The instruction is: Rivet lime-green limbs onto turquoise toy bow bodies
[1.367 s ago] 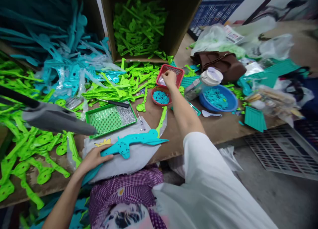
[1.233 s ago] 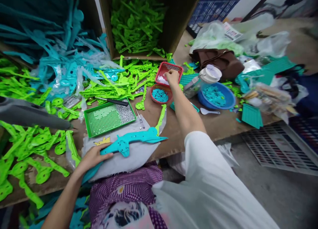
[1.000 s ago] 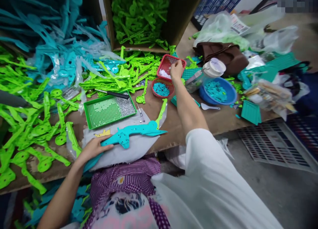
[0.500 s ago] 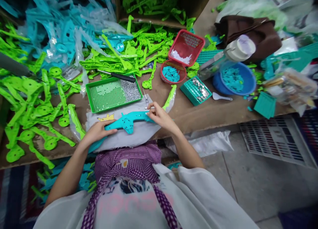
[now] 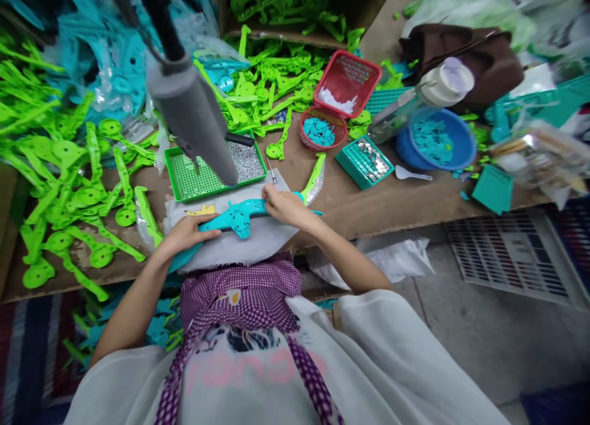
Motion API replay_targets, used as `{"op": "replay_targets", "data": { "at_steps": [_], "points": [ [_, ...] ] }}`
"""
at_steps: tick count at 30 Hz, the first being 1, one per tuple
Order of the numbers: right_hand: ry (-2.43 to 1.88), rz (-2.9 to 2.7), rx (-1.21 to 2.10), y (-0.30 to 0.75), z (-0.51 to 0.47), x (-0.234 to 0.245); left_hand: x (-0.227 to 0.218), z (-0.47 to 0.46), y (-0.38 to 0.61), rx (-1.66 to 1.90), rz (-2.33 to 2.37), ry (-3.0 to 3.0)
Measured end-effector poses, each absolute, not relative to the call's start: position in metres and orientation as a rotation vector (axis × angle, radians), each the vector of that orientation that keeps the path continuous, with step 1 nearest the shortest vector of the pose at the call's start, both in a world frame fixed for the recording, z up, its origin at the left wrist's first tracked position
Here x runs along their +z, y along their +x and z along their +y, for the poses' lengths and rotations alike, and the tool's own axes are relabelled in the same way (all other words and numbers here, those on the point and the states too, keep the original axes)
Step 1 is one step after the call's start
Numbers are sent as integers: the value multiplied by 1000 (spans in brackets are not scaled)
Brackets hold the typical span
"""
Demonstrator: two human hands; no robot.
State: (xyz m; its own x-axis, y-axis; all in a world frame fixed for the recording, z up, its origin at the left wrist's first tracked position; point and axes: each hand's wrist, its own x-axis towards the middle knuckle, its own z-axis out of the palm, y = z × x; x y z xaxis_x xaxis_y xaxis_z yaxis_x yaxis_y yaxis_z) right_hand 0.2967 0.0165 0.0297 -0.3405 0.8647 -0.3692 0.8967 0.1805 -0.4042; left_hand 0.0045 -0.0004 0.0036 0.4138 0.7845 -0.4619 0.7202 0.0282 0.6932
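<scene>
A long teal plastic part [image 5: 239, 213] lies on a grey cloth [image 5: 239, 248] at the table's front edge. My left hand [image 5: 185, 234] rests on the part's left end, fingers flat, pressing it down. My right hand [image 5: 282, 204] sits on the part's right half with fingers pinched together; what they hold is too small to make out. Just behind the part stands a green tray [image 5: 212, 173] with small silver bits in its right side. A grey padded pole [image 5: 193, 114] hangs over that tray and hides some of it.
Heaps of lime-green parts [image 5: 69, 185] cover the left of the table, teal parts [image 5: 101, 62] lie behind. A red basket [image 5: 346, 83], a small red bowl [image 5: 319, 130], a teal tray of silver discs [image 5: 365, 162] and a blue bowl [image 5: 436, 145] stand to the right. A brown bag [image 5: 465, 59] is at the back.
My right hand left the red basket and came back to the teal part's right half. The grey pole swung from the left edge to above the green tray. My left hand stayed put.
</scene>
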Motion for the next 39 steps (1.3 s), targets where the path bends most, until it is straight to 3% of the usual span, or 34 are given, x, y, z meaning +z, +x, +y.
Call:
{"op": "replay_targets", "data": {
  "at_steps": [12, 16, 18, 22, 28, 34, 36, 39],
  "points": [
    [2242, 2306, -742, 298, -17, 19, 4, 2, 2, 81, 1297, 1776],
    [2322, 2529, -1117, 312, -38, 27, 11, -18, 7, 165, 1373, 1919],
    [2692, 2515, -1200, 324, -50, 38, 16, -36, 10, 268, 1472, 2067],
    [3473, 2319, -746, 339, -45, 54, 22, -67, 15, 411, 1742, 2254],
    [3112, 2501, -900, 315, -13, 58, 9, -73, 17, 341, 1840, 2363],
    [2070, 2894, -361, 234, 75, 72, 2, -66, 23, 254, 1696, 2383],
    [1929, 2732, -216, 214, 117, 62, 2, -64, 22, 241, 1686, 2374],
    [1829, 2623, -268, 201, 155, 46, 0, -66, 22, 270, 1720, 2330]
  ]
}}
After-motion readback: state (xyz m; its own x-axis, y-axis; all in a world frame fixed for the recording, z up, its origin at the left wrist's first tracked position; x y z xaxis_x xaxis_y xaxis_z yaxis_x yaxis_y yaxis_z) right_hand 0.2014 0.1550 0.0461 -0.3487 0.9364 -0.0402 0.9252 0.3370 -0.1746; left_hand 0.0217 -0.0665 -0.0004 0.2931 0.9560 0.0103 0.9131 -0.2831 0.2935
